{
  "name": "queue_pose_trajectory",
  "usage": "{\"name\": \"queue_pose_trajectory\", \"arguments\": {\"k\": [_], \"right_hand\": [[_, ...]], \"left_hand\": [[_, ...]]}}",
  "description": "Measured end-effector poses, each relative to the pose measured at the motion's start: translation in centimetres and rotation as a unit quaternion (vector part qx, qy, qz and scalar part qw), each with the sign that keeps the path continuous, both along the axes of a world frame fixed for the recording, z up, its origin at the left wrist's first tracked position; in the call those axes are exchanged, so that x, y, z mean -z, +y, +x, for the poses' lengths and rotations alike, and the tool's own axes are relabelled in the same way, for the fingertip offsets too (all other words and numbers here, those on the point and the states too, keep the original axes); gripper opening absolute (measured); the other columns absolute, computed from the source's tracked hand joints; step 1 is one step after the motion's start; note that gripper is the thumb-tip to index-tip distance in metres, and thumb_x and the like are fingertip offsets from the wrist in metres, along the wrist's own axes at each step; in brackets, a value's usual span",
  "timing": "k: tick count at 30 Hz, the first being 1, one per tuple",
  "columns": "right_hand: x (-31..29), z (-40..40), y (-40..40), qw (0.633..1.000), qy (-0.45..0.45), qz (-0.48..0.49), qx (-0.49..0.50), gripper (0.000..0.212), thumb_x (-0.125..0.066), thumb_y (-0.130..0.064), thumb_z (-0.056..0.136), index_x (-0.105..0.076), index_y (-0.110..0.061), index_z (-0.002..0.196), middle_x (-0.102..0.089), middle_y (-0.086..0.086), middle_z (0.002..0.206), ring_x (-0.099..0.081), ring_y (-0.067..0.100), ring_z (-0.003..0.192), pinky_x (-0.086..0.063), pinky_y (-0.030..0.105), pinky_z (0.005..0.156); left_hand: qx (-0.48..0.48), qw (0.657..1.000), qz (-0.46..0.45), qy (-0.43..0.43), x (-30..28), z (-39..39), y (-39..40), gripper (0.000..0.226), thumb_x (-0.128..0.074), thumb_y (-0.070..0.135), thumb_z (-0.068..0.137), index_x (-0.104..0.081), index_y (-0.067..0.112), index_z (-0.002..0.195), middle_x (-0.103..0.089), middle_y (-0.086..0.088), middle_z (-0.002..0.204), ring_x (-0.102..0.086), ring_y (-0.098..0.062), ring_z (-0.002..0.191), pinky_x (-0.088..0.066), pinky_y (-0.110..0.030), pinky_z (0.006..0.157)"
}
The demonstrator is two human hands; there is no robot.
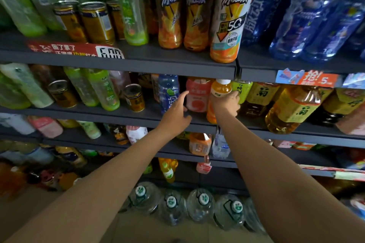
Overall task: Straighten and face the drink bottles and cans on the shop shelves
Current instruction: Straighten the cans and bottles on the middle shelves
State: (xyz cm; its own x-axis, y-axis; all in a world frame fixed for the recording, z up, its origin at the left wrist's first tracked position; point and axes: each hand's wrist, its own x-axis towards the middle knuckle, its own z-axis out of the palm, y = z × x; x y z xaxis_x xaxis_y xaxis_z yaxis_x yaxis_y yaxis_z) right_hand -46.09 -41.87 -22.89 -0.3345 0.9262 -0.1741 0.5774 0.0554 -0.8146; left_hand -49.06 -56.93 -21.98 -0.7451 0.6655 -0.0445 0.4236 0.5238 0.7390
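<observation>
While both forearms reach up from the bottom of the view, large water jugs (199,203) with green-and-white caps stand in a row on the floor below them. Left hand (176,113) is open, fingers straight and relaxed, holding nothing; it hovers at the second shelf (138,112) in front of a blue-labelled bottle (167,92) and a pink-labelled bottle (197,94); contact with either cannot be confirmed. Right hand (227,102) grips an orange juice bottle (220,88) around its shoulder, fingers curled round the far side and hidden. That bottle stands at the shelf's front edge, long axis near upright, white cap uppermost just under the shelf above; its lower body is covered by the hand and its label cannot be read. Just right stands a green-labelled bottle (242,90), then yellow tea bottles (292,108), tilted by lens distortion. Higher up, iced tea bottles (227,16) stand upright, tops cut off.
</observation>
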Motion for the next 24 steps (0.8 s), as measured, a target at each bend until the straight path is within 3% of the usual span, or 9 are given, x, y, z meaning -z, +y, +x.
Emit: {"name": "queue_pose_trajectory", "arguments": {"k": [3, 6, 9, 11, 14, 24], "right_hand": [[0.2, 1.2, -0.7, 0.999, 0.002, 0.045, -0.008, 0.078, -0.074, -0.041, 0.073, -0.037, -0.005, 0.132, -0.039, 0.01, 0.138, -0.039, 0.031, 0.127, -0.038, 0.045, 0.1], [0.7, 5.3, -2.0, 0.997, 0.044, 0.062, -0.029, 0.072, -0.077, -0.037, 0.07, -0.043, -0.004, 0.125, -0.046, 0.011, 0.128, -0.046, 0.03, 0.119, -0.041, 0.041, 0.094], [1.1, 10.3, -2.5, 0.998, 0.021, 0.043, -0.044, 0.067, -0.078, -0.035, 0.071, -0.047, -0.006, 0.123, -0.051, 0.011, 0.124, -0.05, 0.027, 0.116, -0.042, 0.035, 0.09], [0.8, 13.6, -1.8, 1.0, 0.013, 0.017, 0.01, 0.068, -0.077, -0.038, 0.071, -0.047, -0.006, 0.123, -0.049, 0.012, 0.125, -0.048, 0.028, 0.118, -0.041, 0.037, 0.091], [-0.5, 18.4, 0.9, 0.995, -0.003, 0.024, 0.093, 0.073, -0.077, -0.039, 0.07, -0.042, -0.005, 0.124, -0.043, 0.014, 0.128, -0.042, 0.032, 0.123, -0.04, 0.044, 0.098], [-3.2, 33.1, 17.1, 0.978, 0.041, 0.088, 0.186, 0.07, -0.076, -0.037, 0.071, -0.044, 0.0, 0.122, -0.044, 0.018, 0.127, -0.043, 0.036, 0.122, -0.035, 0.04, 0.097]], "left_hand": [[0.002, 1.0, -0.019, -0.005, 0.6, 0.2, -0.3, 0.075, -0.056, 0.009, 0.088, -0.014, 0.028, 0.147, -0.048, -0.008, 0.123, -0.053, -0.021, 0.098, -0.041, -0.03, 0.08], [0.053, 0.998, -0.043, -0.011, 1.0, 1.9, -0.3, 0.083, -0.063, 0.015, 0.084, -0.012, 0.028, 0.148, -0.042, -0.012, 0.131, -0.053, -0.028, 0.11, -0.044, -0.033, 0.089], [0.102, 0.992, -0.062, -0.045, 1.0, 4.7, 0.9, 0.095, -0.072, 0.027, 0.079, -0.007, 0.026, 0.149, -0.027, -0.014, 0.145, -0.037, -0.03, 0.13, -0.039, -0.043, 0.104], [0.139, 0.987, -0.053, -0.052, 0.6, 7.1, 2.9, 0.095, -0.073, 0.026, 0.078, -0.009, 0.024, 0.149, -0.025, -0.014, 0.149, -0.031, -0.028, 0.135, -0.034, -0.041, 0.107], [0.183, 0.98, -0.048, -0.058, -0.5, 11.0, 6.7, 0.091, -0.071, 0.026, 0.081, -0.009, 0.026, 0.148, -0.031, -0.014, 0.146, -0.033, -0.027, 0.134, -0.034, -0.037, 0.104], [0.269, 0.963, -0.006, -0.019, -2.6, 25.6, 24.5, 0.083, -0.067, 0.027, 0.085, -0.012, 0.022, 0.148, -0.037, -0.01, 0.145, -0.041, -0.026, 0.128, -0.039, -0.033, 0.095]]}}
